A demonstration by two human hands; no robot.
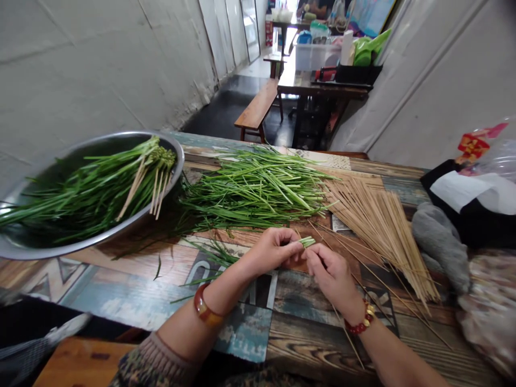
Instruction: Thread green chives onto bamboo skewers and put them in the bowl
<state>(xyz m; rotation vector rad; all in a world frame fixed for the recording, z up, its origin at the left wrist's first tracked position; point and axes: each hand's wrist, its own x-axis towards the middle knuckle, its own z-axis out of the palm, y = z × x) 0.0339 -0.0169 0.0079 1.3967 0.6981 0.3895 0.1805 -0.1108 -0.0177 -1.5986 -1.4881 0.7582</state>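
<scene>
My left hand (278, 248) is closed around a small bunch of chives (307, 242), whose pale cut ends poke out past the thumb. Right against those ends, my right hand (332, 274) pinches with its fingers together. A thin bamboo skewer (350, 336) runs out below the right palm toward the table's front edge; its tip by the bunch is mostly hidden by the fingers. Just beyond both hands lies a wide heap of loose chives (258, 185). To the right, many bamboo skewers (379, 231) are fanned out on the table, several lying loose near my right wrist.
A metal basin (180, 161) at the left holds chive bundles on skewers (157, 185). On the right sit a grey cloth (439, 242), a clear plastic bag (489, 306) and white paper (471, 188). Farther off stand a wooden bench (260, 105) and another table (322, 91).
</scene>
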